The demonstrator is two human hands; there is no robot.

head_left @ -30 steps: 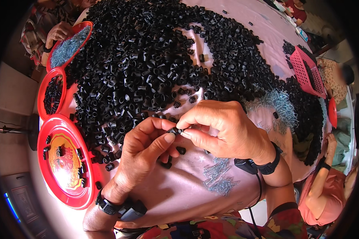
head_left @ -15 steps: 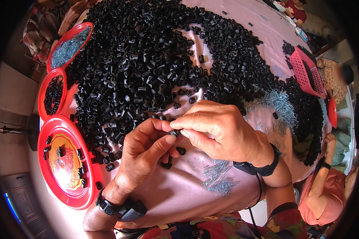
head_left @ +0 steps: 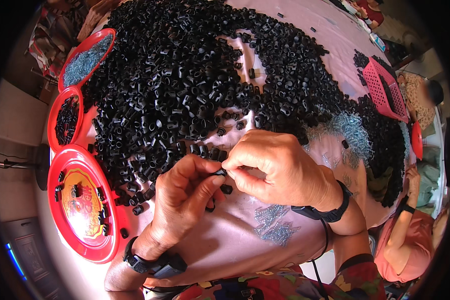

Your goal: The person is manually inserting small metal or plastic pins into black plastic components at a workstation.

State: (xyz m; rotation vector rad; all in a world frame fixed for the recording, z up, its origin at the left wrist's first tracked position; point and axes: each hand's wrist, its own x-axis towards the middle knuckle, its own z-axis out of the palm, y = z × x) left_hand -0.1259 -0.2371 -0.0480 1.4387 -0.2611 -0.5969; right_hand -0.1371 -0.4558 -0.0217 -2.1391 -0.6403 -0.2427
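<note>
Between thumb and fingers my left hand [head_left: 182, 197] grips a small black plastic part [head_left: 218, 172], mostly covered by the fingertips. My right hand [head_left: 282, 165] meets it from the right, thumb and forefinger pinched together at the part's end; anything inside that pinch is hidden. Another black piece [head_left: 226, 189] shows just below the fingertips, and I cannot tell whether it lies on the cloth or is held. Beyond both hands spreads a big heap of black hollow plastic parts [head_left: 160, 95]. Small silvery-blue pieces, like tiny springs [head_left: 276, 225], lie on the pink cloth [head_left: 225, 245] below my right hand.
At left stand a large red plate [head_left: 60, 231] with several black parts, a smaller red plate [head_left: 51, 125] of slim black pieces, and a red dish [head_left: 63, 80] of silvery-blue bits. A pink basket [head_left: 380, 92] sits at right. A co-worker's arm [head_left: 402, 230] rests at the right edge.
My left hand has shifted slightly right and turned, and the right hand's fingers have curled in more. The piece below the fingertips looks different, and more black parts show above the left hand.
</note>
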